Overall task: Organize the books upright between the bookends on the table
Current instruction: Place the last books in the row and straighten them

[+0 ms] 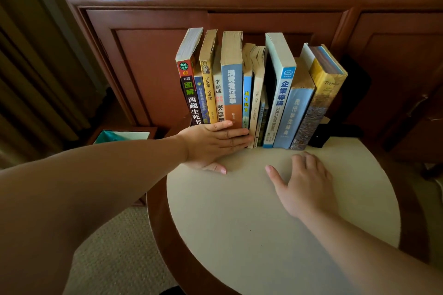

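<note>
The left hand (215, 143) lies with straight fingers pressed flat against the lower spines of the books (259, 93); the right hand (305, 185) rests spread on the table (239, 223) in front of the row, holding nothing. The job looks nearly done: every book stands at the table's far edge, the right ones leaning against a black bookend (321, 137). No left bookend is visible. The spines are mixed, pages yellowed.
</note>
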### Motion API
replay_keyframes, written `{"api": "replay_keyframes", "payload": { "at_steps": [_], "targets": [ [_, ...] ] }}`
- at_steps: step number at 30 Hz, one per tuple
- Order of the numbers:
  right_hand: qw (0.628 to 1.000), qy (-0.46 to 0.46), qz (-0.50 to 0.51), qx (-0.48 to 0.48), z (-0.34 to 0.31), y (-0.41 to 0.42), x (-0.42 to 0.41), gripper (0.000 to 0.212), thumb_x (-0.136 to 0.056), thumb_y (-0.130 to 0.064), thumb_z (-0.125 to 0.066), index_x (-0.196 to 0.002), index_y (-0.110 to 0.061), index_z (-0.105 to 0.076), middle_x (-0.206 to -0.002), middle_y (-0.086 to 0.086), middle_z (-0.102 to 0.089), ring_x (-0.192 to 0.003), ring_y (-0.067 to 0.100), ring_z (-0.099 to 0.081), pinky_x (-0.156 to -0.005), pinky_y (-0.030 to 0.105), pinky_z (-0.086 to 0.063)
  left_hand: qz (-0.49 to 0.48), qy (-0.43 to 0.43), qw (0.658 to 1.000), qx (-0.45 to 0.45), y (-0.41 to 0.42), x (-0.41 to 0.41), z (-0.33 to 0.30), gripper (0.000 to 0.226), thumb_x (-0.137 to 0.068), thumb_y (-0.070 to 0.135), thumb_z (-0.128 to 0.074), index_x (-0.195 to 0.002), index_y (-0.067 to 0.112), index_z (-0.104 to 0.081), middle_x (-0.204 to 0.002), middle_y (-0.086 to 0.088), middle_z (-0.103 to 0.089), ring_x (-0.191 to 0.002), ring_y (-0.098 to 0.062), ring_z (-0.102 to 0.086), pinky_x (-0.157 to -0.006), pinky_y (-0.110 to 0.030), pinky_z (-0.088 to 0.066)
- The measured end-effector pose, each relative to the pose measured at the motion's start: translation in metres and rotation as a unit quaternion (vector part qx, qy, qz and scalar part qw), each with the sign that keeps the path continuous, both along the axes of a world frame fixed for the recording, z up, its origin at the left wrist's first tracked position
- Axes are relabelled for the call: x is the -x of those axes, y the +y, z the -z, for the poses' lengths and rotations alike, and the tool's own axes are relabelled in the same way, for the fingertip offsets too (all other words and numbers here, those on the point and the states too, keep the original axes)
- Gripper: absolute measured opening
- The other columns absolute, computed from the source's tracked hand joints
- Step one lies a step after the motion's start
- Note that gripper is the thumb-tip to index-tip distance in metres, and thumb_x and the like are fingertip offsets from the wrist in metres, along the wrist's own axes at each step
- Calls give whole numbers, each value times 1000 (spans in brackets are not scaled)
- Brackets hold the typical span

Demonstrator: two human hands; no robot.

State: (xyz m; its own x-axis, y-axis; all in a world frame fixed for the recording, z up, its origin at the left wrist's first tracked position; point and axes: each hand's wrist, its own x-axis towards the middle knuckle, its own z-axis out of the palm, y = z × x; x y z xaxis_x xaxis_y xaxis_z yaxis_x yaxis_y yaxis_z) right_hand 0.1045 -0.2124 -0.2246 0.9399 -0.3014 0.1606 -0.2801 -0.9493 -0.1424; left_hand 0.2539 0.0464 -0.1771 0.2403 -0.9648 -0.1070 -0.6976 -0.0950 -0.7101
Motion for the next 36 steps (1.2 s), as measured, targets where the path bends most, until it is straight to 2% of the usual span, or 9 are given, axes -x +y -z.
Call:
{"api": "replay_keyframes", "payload": {
  "at_steps": [11,18,23,27,30,36],
  "targets": [
    [1000,6,1,0,1,0,1,99,-85,-89,-12,-134,-15,-57,-145,11,-53,-139,33,-42,-114,48,-36,-8,-15,1000,-1,-1,-2,1,85,-100,66,13,-165,13,9,-173,-3,13,-157,-22,26,-121,-48,29],
    [1000,6,0,-1,1,1,1,97,-85,-89,-13,-133,-16,-57,-144,11,-52,-138,32,-42,-113,47,-37,-11,1,1000,14,-1,-2,0,83,-101,67,9,-164,13,9,-172,-3,11,-157,-22,24,-124,-48,24],
    [1000,9,1,2,0,3,1,94,-86,-87,-15,-133,-17,-56,-141,9,-53,-136,31,-43,-112,46,-37,9,65,997,46,-7,6,2,77,-105,64,0,-164,14,0,-171,-2,6,-156,-21,22,-123,-47,26],
    [1000,4,6,6,0,3,-1,92,-86,-86,-20,-127,-15,-60,-137,12,-57,-131,34,-47,-108,47,-40,-12,107,994,23,-34,17,-3,74,-106,62,-4,-161,15,14,-168,-1,22,-150,-20,35,-119,-41,33],
    [1000,-7,5,-2,1,3,0,86,-87,-85,-25,-119,-14,-62,-130,12,-60,-126,35,-50,-105,48,-41,-32,96,994,47,-45,15,-5,81,-106,66,-6,-161,11,16,-169,-7,21,-152,-23,32,-122,-40,29],
    [1000,-14,6,-8,2,3,0,86,-87,-85,-25,-118,-14,-62,-133,13,-58,-131,35,-47,-108,48,-39,-42,81,995,41,-48,14,-5,85,-105,67,-4,-161,7,17,-169,-10,21,-152,-27,31,-122,-40,28]
  ]
}}
